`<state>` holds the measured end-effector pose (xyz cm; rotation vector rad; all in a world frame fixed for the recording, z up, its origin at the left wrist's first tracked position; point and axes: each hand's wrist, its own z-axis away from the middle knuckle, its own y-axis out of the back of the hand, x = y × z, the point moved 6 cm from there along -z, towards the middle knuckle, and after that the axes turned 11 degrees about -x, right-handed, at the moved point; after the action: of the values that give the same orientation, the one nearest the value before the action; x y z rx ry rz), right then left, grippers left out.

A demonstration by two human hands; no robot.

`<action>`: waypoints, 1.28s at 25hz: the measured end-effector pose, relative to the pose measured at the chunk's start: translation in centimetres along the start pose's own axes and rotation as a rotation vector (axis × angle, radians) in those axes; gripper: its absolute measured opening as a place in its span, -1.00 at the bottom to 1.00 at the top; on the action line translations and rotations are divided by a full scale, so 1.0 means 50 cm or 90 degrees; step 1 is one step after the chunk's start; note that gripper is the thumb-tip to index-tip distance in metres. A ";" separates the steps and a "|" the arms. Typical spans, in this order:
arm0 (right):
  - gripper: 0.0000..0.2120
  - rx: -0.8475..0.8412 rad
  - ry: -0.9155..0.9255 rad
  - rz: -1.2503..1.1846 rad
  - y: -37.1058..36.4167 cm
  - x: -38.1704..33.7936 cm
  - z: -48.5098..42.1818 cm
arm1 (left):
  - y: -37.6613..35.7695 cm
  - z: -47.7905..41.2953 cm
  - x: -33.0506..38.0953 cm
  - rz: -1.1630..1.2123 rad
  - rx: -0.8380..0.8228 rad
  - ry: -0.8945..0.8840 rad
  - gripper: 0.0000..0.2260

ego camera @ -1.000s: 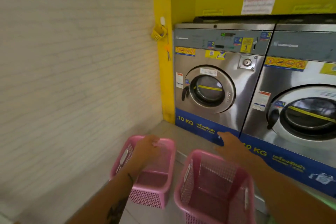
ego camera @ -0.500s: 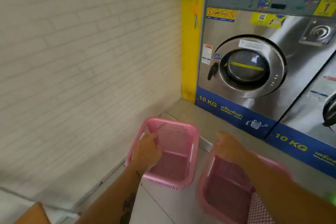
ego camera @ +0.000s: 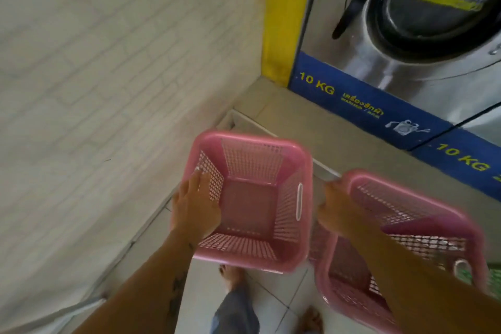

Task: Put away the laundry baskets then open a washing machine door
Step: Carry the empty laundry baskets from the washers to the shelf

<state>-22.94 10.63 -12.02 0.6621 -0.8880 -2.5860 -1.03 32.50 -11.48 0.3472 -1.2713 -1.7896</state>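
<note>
Basket stowing underway: left hand [ego camera: 196,207] grips left basket [ego camera: 253,199] rim, right hand [ego camera: 340,207] grips right basket [ego camera: 401,249] (both empty). Next: set down near wall corner, release.

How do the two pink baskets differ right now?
The left basket sits fairly level, wholly in view, held by the left hand on its left rim. The right basket tilts, is partly cut off by the frame, and is gripped by the right hand at its near corner. Both are pink, mesh-walled and empty.
</note>
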 end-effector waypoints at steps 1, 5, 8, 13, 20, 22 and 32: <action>-0.55 -0.007 -0.004 0.008 -0.021 -0.004 -0.046 | -0.020 -0.044 -0.024 -0.004 -0.008 0.008 -0.32; -0.33 0.042 -0.053 -0.044 -0.093 0.007 -0.200 | -0.094 -0.191 -0.119 0.011 -0.023 0.023 -0.27; -0.21 0.094 -0.096 -0.082 -0.132 0.020 -0.263 | -0.138 -0.251 -0.167 0.046 -0.048 0.047 -0.22; -0.24 0.166 -0.098 -0.077 -0.144 0.019 -0.296 | -0.157 -0.285 -0.196 -0.005 -0.032 -0.029 -0.30; -0.22 0.151 0.013 -0.018 0.001 -0.073 -0.221 | -0.018 -0.186 -0.210 0.056 0.037 0.065 -0.32; -0.30 0.167 0.086 0.000 0.042 -0.111 -0.170 | 0.032 -0.114 -0.225 0.052 0.045 0.078 -0.30; -0.21 0.112 0.355 0.029 0.141 -0.202 0.244 | 0.186 0.539 -0.093 0.184 0.339 0.133 -0.42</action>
<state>-19.79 15.73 4.24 1.3077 -0.9216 -2.1153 -11.49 51.96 7.08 0.5942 -1.5450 -1.1260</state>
